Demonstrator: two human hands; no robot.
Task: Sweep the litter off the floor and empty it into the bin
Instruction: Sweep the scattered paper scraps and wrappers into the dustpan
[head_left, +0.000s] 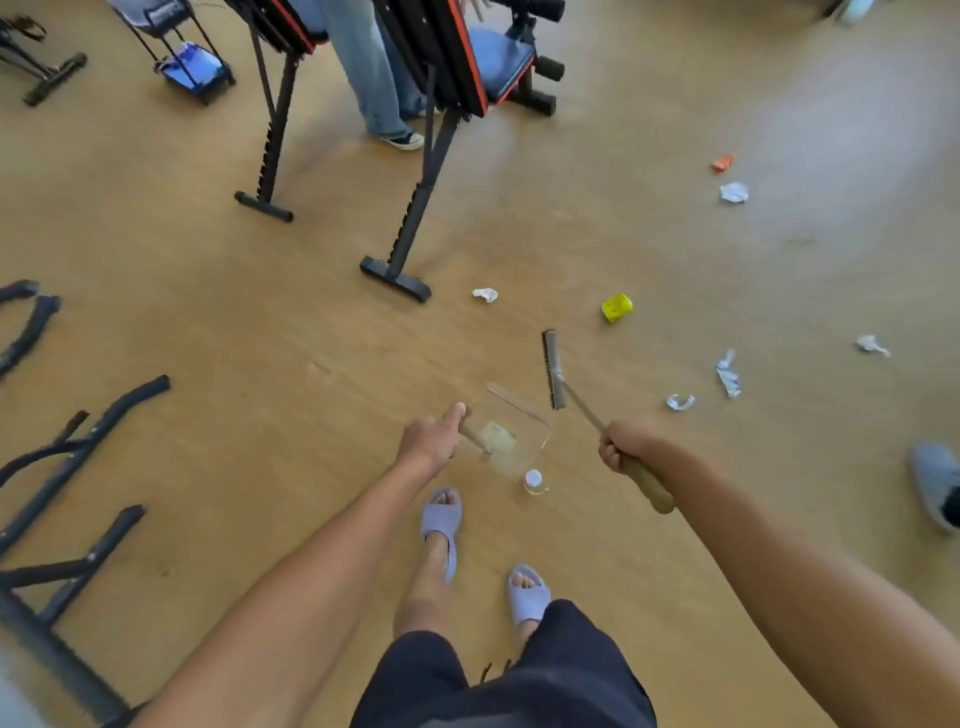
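Observation:
My left hand (434, 439) grips the handle of a clear dustpan (511, 431), held just above the wooden floor in front of my feet. My right hand (623, 446) is closed around the wooden handle of a small broom (555, 370), whose dark brush head hangs beside the pan's right edge. Litter lies scattered ahead and to the right: a white paper ball (485, 294), a yellow crumpled piece (616, 307), silvery scraps (728, 373) (680, 401), a white wad (734, 192), an orange scrap (722, 162) and another white scrap (871, 344). No bin is in view.
A small bottle with a white cap (533, 480) stands by my left foot. Black and red folded exercise benches (410, 228) stand ahead, with another person's legs (379, 88) behind them. Black metal frames (62, 499) lie at the left. A grey slipper (935, 486) is at the right edge.

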